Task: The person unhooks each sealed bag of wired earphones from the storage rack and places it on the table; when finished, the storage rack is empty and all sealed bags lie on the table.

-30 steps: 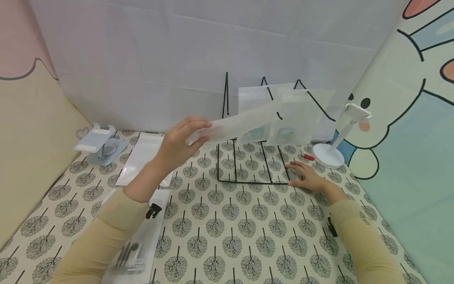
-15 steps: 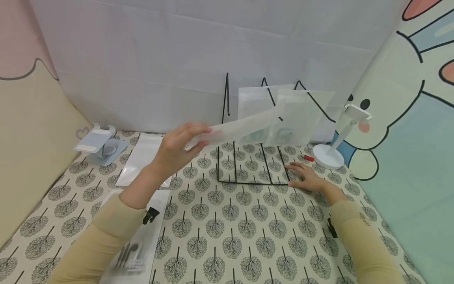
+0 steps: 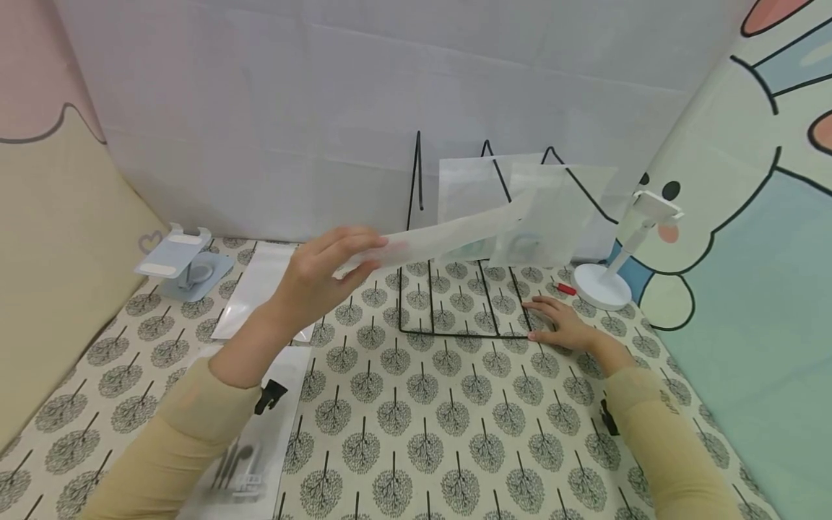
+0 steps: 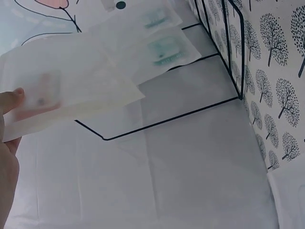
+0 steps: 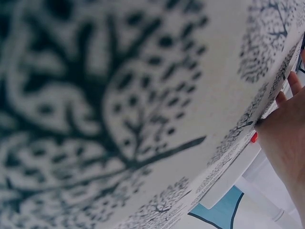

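My left hand [image 3: 321, 271] pinches the near edge of a frosted translucent bag [image 3: 448, 235] between thumb and fingers. The bag extends rightward, over the black wire rack [image 3: 468, 336]. In the left wrist view, a pinkish patch shows through the bag [image 4: 71, 76] beside the thumb. Two more frosted bags stand upright at the rack's right part: a front one [image 3: 562, 209] and one behind it [image 3: 461, 184]. Greenish patches show through them in the left wrist view. At the rack's front right corner rests my right hand [image 3: 562, 325], fingers spread, thumb and fingertips at the wire.
Left on the tree-patterned cloth lie a white bag [image 3: 256, 289] and a clear-fronted bag [image 3: 260, 440] with dark cutlery shapes. A blue folding stand [image 3: 188, 263] is at the back left. A white phone stand [image 3: 604, 285] and small red object [image 3: 565, 289] are right of the rack.
My left hand has drifted slightly left and down with the bag, whose far end now lies a little lower. My right hand stays at the rack's corner.
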The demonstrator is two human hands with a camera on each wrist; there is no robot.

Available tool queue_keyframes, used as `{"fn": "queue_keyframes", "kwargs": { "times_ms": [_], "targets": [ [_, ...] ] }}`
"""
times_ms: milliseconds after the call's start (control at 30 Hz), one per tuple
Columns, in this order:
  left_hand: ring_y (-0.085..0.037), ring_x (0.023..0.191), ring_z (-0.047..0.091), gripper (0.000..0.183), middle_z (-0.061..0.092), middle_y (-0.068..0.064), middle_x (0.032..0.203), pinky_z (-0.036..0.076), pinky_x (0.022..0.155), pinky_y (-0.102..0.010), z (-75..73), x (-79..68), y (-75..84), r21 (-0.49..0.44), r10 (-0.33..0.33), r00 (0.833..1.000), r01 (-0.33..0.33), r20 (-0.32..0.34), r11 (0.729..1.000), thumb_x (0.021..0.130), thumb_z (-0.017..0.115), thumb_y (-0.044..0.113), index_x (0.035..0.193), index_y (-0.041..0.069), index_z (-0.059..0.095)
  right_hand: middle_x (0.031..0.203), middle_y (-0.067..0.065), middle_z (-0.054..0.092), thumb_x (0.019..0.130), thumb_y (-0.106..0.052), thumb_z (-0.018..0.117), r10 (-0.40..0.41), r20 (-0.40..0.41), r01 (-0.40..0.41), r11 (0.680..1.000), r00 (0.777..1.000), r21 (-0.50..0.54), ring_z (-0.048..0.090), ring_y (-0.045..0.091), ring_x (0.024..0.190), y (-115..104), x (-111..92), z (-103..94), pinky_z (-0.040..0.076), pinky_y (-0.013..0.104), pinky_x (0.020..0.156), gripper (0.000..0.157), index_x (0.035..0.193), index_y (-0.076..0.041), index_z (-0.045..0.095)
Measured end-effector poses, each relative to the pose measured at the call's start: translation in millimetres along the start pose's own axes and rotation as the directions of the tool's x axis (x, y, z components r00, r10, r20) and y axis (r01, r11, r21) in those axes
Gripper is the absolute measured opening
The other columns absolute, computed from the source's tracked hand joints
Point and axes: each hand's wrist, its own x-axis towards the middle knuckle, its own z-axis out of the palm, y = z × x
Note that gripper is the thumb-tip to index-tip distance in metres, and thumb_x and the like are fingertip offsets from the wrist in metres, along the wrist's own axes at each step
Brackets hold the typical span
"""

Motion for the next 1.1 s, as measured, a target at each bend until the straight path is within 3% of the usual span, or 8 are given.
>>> {"fn": "queue_keyframes", "kwargs": {
  "times_ms": [367, 600, 733, 867, 1000, 1100],
  "targets": [
    [-0.030, 0.088, 0.066, 0.038, 0.067, -0.014, 0.099, 0.052, 0.085, -0.019, -9.6, -0.3, 8.0, 0.019, 0.021, 1.000, -0.021, 0.010, 1.000, 0.071, 0.073, -0.010, 0.106, 0.003, 0.065, 0.149, 0.025, 0.025, 0.088, -0.034, 0.065, -0.007, -0.010, 0.007, 1.000, 1.000, -0.015, 0.018, 0.050, 0.135, 0, 0, -0.7, 0.013, 0.073, 0.103, 0.068, 0.144, -0.008, 0.038],
    [-0.028, 0.091, 0.066, 0.025, 0.067, -0.012, 0.103, 0.050, 0.088, -0.017, -19.0, -7.4, 13.9, 0.021, 0.008, 0.999, -0.009, 0.046, 1.000, 0.082, 0.070, 0.000, 0.106, 0.003, 0.066, 0.149, 0.025, 0.024, 0.088, -0.033, 0.066, -0.001, -0.011, 0.001, 1.000, 1.000, -0.011, 0.017, 0.051, 0.135, -2, -1, 0.0, 0.013, 0.074, 0.102, 0.067, 0.143, -0.007, 0.038],
    [-0.027, 0.094, 0.065, 0.022, 0.066, -0.011, 0.106, 0.050, 0.087, -0.017, -25.5, -16.4, 14.5, 0.038, -0.032, 0.996, 0.029, 0.078, 0.999, 0.086, 0.067, 0.006, 0.108, 0.005, 0.068, 0.149, 0.026, 0.024, 0.088, -0.034, 0.065, 0.006, -0.009, -0.006, 1.000, 1.000, -0.001, 0.016, 0.051, 0.135, -3, -2, 0.0, 0.012, 0.074, 0.102, 0.068, 0.144, -0.007, 0.038],
    [-0.025, 0.095, 0.065, 0.035, 0.064, -0.011, 0.111, 0.053, 0.078, -0.016, -32.1, -26.5, 13.2, 0.078, -0.069, 0.990, 0.060, 0.125, 0.995, 0.076, 0.073, -0.004, 0.108, 0.008, 0.069, 0.149, 0.025, 0.023, 0.088, -0.035, 0.065, 0.010, -0.006, -0.010, 1.000, 1.000, -0.011, 0.016, 0.050, 0.136, -2, -1, -0.1, 0.012, 0.074, 0.103, 0.068, 0.144, -0.008, 0.038],
    [-0.023, 0.095, 0.065, 0.046, 0.063, -0.011, 0.118, 0.053, 0.073, -0.015, -37.0, -35.5, 12.3, 0.118, -0.149, 0.978, 0.132, 0.147, 0.984, 0.066, 0.078, -0.011, 0.107, 0.009, 0.071, 0.150, 0.025, 0.023, 0.088, -0.035, 0.065, 0.011, -0.004, -0.012, 1.000, 1.000, -0.018, 0.016, 0.050, 0.136, -2, -1, 0.1, 0.012, 0.074, 0.103, 0.067, 0.144, -0.009, 0.037],
    [-0.022, 0.095, 0.066, 0.046, 0.064, -0.008, 0.118, 0.052, 0.075, -0.014, -40.4, -42.8, 12.2, 0.159, -0.242, 0.960, 0.219, 0.142, 0.963, 0.065, 0.081, -0.008, 0.107, 0.009, 0.072, 0.150, 0.024, 0.023, 0.089, -0.035, 0.064, 0.013, -0.001, -0.013, 1.000, 1.000, -0.013, 0.015, 0.050, 0.136, -2, -1, 0.3, 0.012, 0.074, 0.103, 0.068, 0.144, -0.009, 0.037]
  ]
}}
